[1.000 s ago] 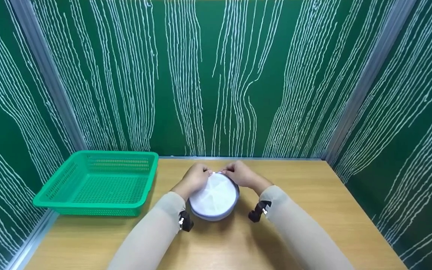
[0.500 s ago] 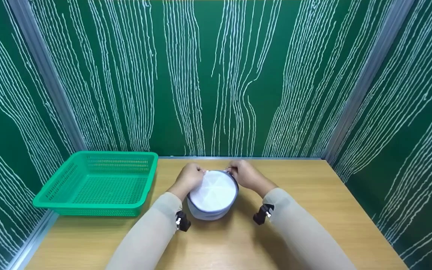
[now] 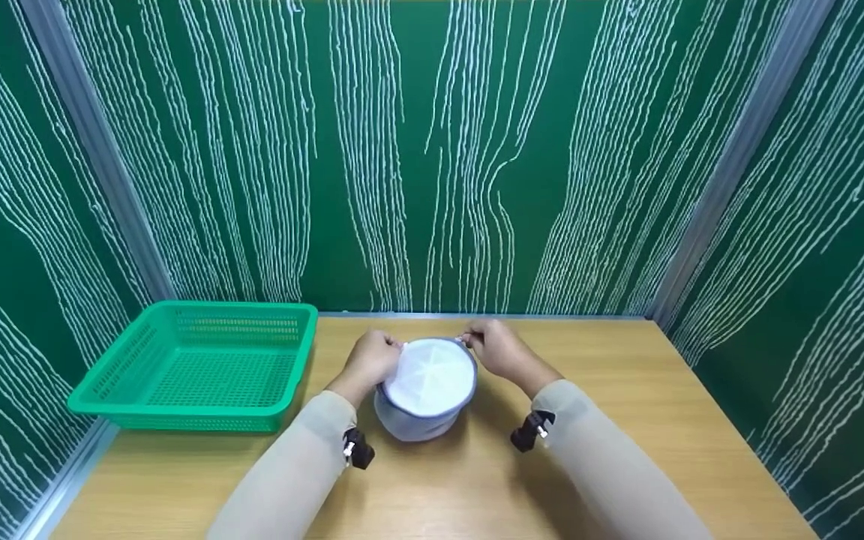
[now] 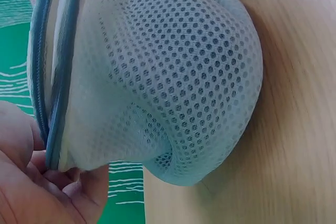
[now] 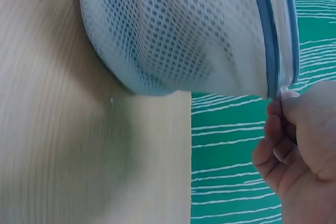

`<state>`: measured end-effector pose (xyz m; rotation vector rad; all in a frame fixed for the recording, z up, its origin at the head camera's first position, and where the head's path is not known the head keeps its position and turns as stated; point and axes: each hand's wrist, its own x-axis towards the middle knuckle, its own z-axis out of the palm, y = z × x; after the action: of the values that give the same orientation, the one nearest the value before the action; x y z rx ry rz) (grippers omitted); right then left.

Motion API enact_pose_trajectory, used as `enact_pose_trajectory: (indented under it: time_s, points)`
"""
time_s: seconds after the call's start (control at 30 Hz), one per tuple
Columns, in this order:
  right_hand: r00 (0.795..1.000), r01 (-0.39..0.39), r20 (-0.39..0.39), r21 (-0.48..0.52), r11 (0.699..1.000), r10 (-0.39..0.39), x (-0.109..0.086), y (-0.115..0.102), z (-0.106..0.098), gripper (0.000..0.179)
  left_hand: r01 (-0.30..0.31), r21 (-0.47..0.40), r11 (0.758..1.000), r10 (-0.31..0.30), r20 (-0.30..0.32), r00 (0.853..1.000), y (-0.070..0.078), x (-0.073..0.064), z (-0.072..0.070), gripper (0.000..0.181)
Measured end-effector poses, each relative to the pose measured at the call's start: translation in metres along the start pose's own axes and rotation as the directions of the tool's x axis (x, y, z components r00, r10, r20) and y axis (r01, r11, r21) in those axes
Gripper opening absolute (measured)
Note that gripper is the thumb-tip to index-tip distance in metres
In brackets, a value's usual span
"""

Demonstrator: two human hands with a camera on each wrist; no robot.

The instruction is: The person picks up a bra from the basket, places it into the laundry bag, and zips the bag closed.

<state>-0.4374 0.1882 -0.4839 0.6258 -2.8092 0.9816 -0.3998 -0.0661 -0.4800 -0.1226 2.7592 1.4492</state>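
Observation:
A round white mesh laundry bag (image 3: 429, 382) stands on the table between my hands, its pale lid facing up. Blue-grey trim (image 4: 63, 77) and a zipper (image 5: 282, 35) run round its top edge. My left hand (image 3: 369, 361) pinches the rim at the back left, thumb and fingers gathered at the trim in the left wrist view. At the back right, my right hand (image 3: 501, 351) pinches the zipper at its small pull (image 5: 284, 91). The honeycomb mesh side (image 4: 184, 66) sags inward with a fold low down.
A green plastic basket (image 3: 177, 411) with slotted walls stands at the left on the wooden table (image 3: 627, 450). Green panels (image 3: 462, 150) with white wavy lines enclose the back and sides, and grey metal posts (image 3: 732, 165) mark the corners.
My hands, close together at the back of the rim a second ago, have spread apart, left hand leftward and right hand rightward. The bag's top has lifted, showing more of its side.

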Motion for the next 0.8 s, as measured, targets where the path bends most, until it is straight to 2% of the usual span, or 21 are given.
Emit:
enact_pose_trajectory:
  time_s: [0.13, 0.33, 0.57, 0.63, 0.8]
  points:
    - [0.999, -0.033, -0.008, 0.025, 0.999, 0.033, 0.002, -0.008, 0.002, 0.016, -0.042, 0.000, 0.999, 0.042, -0.002, 0.999, 0.005, 0.000, 0.003, 0.028]
    - [0.999, -0.014, -0.031, 0.064, 0.998, 0.016, 0.005, -0.014, 0.006, 0.014, -0.128, 0.009, 0.992, 0.127, 0.041, 0.991, 0.019, 0.003, 0.015, 0.031]
    - [0.995, 0.063, -0.079, 0.087, 0.994, -0.057, 0.008, -0.017, 0.012, 0.013, -0.298, 0.019, 0.954, 0.296, 0.092, 0.951, 0.030, 0.008, 0.024, 0.022]
    - [0.995, 0.058, -0.081, 0.088, 0.994, -0.051, 0.008, -0.018, 0.012, 0.012, -0.303, 0.028, 0.953, 0.300, 0.093, 0.950, 0.032, 0.008, 0.025, 0.021]
    - [0.998, 0.015, -0.065, 0.093, 0.996, -0.009, 0.006, -0.017, 0.010, 0.013, -0.252, 0.051, 0.966, 0.247, 0.089, 0.965, 0.031, 0.008, 0.024, 0.022]
